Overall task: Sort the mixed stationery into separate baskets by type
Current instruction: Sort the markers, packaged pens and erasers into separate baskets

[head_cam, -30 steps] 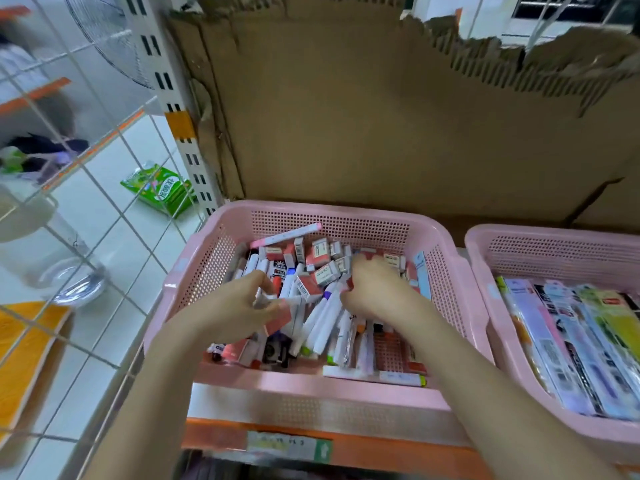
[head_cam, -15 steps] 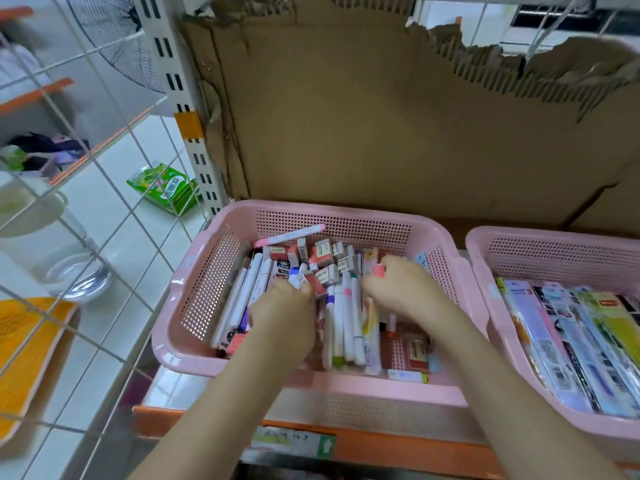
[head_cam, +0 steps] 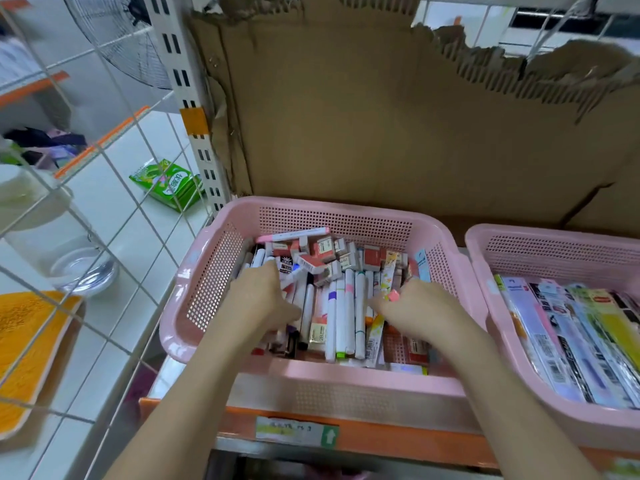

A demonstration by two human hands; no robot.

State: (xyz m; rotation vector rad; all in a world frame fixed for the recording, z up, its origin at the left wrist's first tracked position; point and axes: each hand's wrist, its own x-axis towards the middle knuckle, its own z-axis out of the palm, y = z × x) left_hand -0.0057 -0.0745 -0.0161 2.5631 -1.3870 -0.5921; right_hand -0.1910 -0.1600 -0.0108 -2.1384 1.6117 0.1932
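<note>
Both hands are down inside the left pink basket (head_cam: 207, 271), which sits on a shelf and holds the mixed stationery: white-barrelled markers (head_cam: 341, 317) lying mostly lengthwise in the middle, and small boxed erasers (head_cam: 322, 252) heaped toward the back wall. The left hand (head_cam: 266, 299) lies over the markers at the left side with its fingers curled down into them; whether that grip is clamped on one cannot be told from here. The right hand (head_cam: 415, 306) sits at the right of the heap, its fingertips pinched on a small pink-tipped piece (head_cam: 393, 295), probably a marker cap or end. These things should be light and rigid. The markers have smooth round barrels that will likely roll and slip against one another, so taking one near mid-barrel, across its width, looks safer than at a cap that may pull off. The erasers are blocky in card sleeves, easy to pinch by their flat sides. The right pink basket (head_cam: 485, 271) just beside holds flat packaged items (head_cam: 571, 341) laid side by side.
</note>
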